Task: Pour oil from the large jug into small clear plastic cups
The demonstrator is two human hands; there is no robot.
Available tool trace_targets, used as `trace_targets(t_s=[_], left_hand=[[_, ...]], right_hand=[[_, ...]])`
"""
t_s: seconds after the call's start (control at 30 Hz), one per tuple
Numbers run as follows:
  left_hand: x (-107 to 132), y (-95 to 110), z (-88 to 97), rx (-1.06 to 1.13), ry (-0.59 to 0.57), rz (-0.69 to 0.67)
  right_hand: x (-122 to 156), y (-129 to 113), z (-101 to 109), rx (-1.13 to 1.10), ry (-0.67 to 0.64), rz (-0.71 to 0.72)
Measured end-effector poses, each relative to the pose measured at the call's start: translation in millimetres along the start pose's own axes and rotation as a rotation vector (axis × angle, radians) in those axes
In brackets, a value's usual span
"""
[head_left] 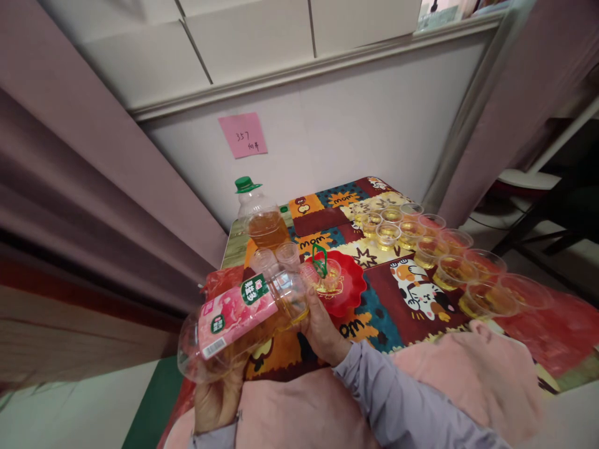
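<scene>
A clear juice bottle with a pink label lies tilted almost on its side, its mouth pointing right. From below, my left hand supports the base end, fingers partly hidden by the bottle. Around the neck end, my right hand is closed, and a green carry handle stands up there. Yellow juice lies along the lower side of the bottle. Its mouth is over or beside a small clear cup with yellow liquid, on a red scalloped plate. Whether juice is flowing is too small to tell.
Several clear cups of yellow juice stand in rows along the right side of the patterned tablecloth. A big green-capped bottle and upturned-looking clear cups stand behind the held bottle. Red plastic lies at the right.
</scene>
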State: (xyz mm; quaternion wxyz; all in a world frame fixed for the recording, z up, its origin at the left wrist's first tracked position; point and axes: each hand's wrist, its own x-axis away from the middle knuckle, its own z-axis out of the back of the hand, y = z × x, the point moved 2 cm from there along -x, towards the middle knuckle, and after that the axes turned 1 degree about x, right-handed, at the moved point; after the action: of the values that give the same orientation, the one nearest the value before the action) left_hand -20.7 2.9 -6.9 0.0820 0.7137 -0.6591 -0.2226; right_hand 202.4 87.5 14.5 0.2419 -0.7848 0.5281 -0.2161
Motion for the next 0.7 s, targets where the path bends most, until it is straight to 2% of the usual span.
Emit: trace_targets(t_s=[0.07, 0.17, 0.3, 0.47, 0.6, 0.7], left_hand=[[0, 1, 2.3, -0.002, 0.041, -0.001], [1, 2, 6.1, -0.042, 0.001, 0.005], [3, 4, 10.5, -0.061, 0.032, 0.015], [2, 1, 3.4, 0.029, -0.034, 0.018], [0, -2, -3.4, 0.014, -0.123, 0.051], [0, -2, -5.6, 0.015, -0.114, 0.046]], right_hand=[[0, 0, 0, 0.003, 0.0, -0.001], [0, 1, 1, 0.012, -0.008, -0.011], [0, 0, 1, -0.001, -0.008, -0.01], [0, 0, 0, -0.013, -0.017, 0.008], [0, 1, 1, -0.004, -0.018, -0.006], [0, 1, 1, -0.006, -0.025, -0.009]])
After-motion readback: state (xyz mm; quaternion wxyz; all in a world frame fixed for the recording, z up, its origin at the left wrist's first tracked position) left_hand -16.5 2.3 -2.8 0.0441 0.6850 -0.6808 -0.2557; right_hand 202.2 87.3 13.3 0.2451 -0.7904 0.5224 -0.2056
